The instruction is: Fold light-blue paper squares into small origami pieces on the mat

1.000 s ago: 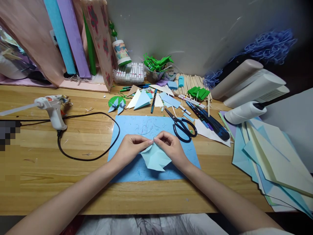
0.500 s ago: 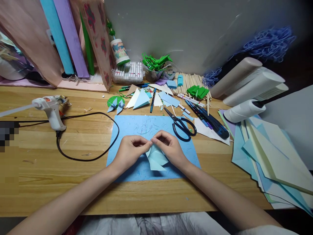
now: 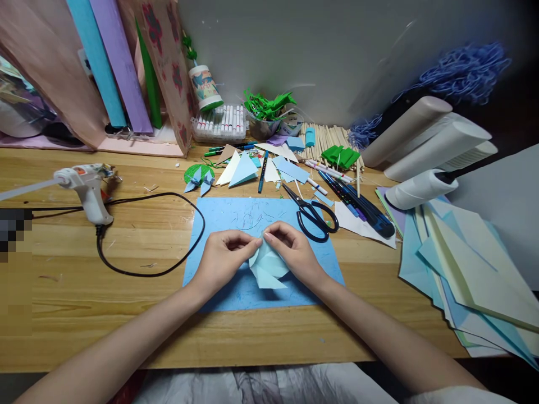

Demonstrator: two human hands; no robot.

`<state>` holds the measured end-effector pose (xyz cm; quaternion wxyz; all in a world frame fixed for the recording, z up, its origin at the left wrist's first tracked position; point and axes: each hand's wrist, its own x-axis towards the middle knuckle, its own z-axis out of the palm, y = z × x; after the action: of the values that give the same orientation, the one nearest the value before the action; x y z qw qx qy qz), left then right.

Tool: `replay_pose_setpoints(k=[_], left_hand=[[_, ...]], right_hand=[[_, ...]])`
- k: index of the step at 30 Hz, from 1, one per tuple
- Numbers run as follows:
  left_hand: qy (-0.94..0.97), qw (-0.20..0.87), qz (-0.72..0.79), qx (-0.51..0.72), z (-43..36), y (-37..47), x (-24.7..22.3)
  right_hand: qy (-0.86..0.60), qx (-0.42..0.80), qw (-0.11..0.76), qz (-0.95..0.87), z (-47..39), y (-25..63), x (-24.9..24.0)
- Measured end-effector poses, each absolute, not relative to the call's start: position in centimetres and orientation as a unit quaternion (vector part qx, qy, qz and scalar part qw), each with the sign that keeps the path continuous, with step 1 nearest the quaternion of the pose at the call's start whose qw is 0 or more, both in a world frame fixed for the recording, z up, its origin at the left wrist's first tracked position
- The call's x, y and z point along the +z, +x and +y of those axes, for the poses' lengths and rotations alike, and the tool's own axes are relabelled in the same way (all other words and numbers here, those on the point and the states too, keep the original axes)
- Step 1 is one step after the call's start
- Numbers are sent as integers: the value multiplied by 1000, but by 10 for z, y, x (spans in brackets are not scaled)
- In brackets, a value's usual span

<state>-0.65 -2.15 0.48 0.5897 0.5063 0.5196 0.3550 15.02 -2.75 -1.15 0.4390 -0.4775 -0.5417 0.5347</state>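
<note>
A pale blue-green piece of folded paper point(image 3: 268, 268) hangs between my two hands, its pointed flaps spread downward. My left hand point(image 3: 225, 255) pinches its upper left edge between thumb and forefinger. On the other side, my right hand point(image 3: 292, 252) grips the top with thumb and fingertips, partly hiding it. Both hands are held over a blue mat point(image 3: 219, 216) with scribbled marks. Black-handled scissors point(image 3: 314, 216) lie on the mat's upper right, just beyond my right hand.
At left rests a white glue gun point(image 3: 90, 193), its black cord point(image 3: 143, 275) looping to the mat. Cut paper triangles point(image 3: 244, 170), pens point(image 3: 263, 171) and a green disc point(image 3: 193, 177) lie behind the mat. Stacked coloured paper point(image 3: 471, 269) covers the right side, near white rolls point(image 3: 421, 191).
The fingertips have parted slightly at the top, showing more of the paper between them. The paper is raised a little and its flaps look more spread.
</note>
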Motion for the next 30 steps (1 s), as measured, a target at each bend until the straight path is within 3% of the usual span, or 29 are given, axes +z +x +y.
replay_pose_setpoints(k=[11, 30], left_hand=[[461, 659, 497, 325, -16, -7, 3], [483, 651, 505, 297, -15, -10, 1]], right_hand=[[-494, 523, 438, -539, -30, 149, -10], [-494, 487, 431, -577, -32, 151, -10]])
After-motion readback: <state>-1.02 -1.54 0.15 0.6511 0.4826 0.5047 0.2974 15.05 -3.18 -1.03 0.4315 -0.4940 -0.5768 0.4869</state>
